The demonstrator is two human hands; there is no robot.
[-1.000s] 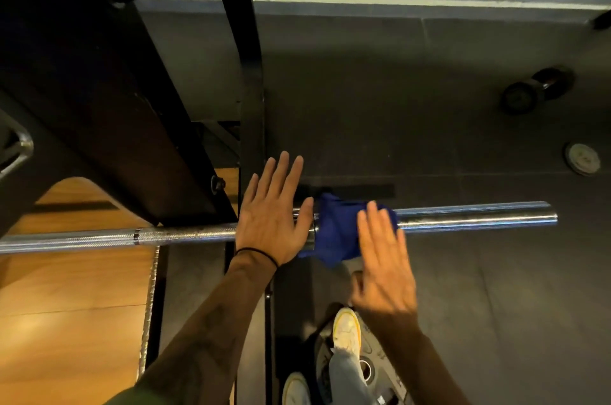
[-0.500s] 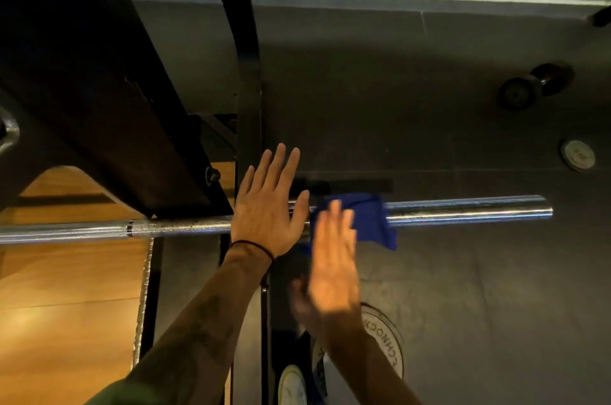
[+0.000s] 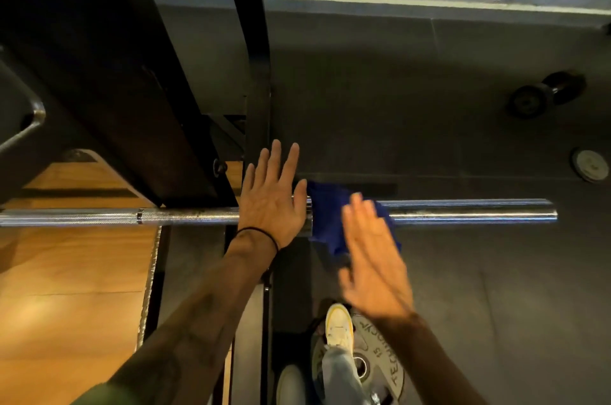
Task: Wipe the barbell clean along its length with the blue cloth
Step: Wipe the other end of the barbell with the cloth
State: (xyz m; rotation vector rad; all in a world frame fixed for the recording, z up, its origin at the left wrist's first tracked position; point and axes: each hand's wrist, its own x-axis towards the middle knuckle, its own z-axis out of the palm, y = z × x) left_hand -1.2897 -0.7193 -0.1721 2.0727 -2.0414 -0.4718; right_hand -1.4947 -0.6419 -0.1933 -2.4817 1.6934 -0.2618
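**A:** What surrounds the bar?

**B:** Black rack upright (image 3: 254, 74) far-left, weight plate (image 3: 380, 361) near, dumbbell (image 3: 545, 94) far-right.

**A:** And the barbell (image 3: 463, 211)?

**B:** Level, its long axis running left to right. The left hand (image 3: 271, 203) lies flat on it, fingers spread. The blurred right hand (image 3: 373, 259), fingers straight, presses the blue cloth (image 3: 327, 216) draped over the sleeve.

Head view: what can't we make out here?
- Right hand: motion-blurred, so its contact with the blue cloth is unclear.
- Long chrome steel barbell: left end cut off by the frame edge; the middle is hidden under the cloth and the flat left hand.
- Round metal weight plate: lettering partly hidden by the white shoe.
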